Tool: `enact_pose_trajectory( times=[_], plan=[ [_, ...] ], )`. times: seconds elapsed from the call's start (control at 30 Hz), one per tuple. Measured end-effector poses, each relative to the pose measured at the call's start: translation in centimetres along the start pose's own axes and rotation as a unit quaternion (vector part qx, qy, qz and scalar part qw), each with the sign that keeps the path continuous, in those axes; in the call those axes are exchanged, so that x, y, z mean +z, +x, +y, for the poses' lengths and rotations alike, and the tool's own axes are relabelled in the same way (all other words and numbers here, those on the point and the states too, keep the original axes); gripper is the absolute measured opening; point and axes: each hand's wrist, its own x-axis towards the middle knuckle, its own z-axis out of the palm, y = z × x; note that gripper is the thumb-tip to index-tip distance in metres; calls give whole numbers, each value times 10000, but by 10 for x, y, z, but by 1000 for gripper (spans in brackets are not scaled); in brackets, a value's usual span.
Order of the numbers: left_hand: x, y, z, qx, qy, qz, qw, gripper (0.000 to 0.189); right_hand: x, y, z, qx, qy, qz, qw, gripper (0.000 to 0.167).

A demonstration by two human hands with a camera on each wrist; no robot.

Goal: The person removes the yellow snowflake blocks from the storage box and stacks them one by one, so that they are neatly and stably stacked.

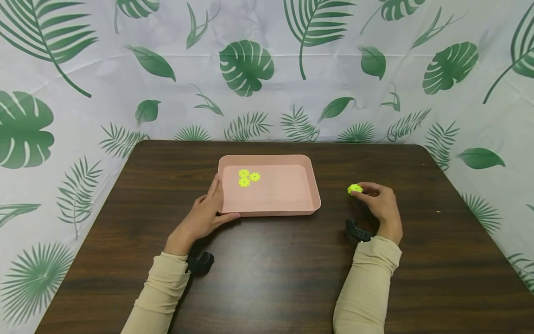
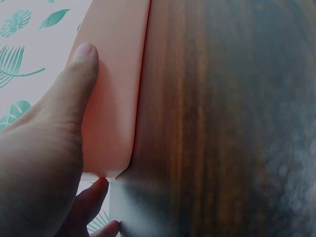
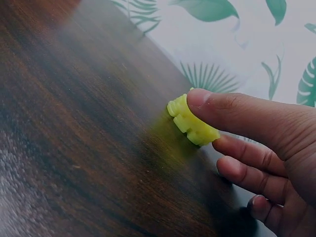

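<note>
A pink rectangular tray [image 1: 275, 204] sits on the table, with several yellow flower-shaped discs [image 1: 244, 182] grouped toward its left end. My left hand [image 1: 204, 213] is spread at the tray's near left corner, fingers along its left side. In the left wrist view the straight thumb [image 2: 86, 74] lies against the pink outer wall. To the right of the tray, my right hand [image 1: 381, 206] pinches a yellow notched, flower-shaped disc [image 1: 355, 189] between thumb and fingers. The right wrist view shows this disc [image 3: 190, 123] nearly edge-on, partly hidden by the thumb, close over the table.
The dark wood-grain table [image 1: 267, 273] extends around the tray. A leaf-patterned cloth [image 1: 187, 97] hangs behind and at both sides. A tiny pale speck [image 1: 438, 211] lies on the table right of the right hand. Black devices [image 1: 201, 264] are strapped on both wrists.
</note>
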Motion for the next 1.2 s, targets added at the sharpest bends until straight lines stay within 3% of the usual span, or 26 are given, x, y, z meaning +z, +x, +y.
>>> enact_pose_trajectory(
  times=[1.2],
  plan=[
    [0, 0, 0, 38, 21, 36, 10000, 112, -1, -1, -2, 255, 203, -64, 9994, 55]
  ],
)
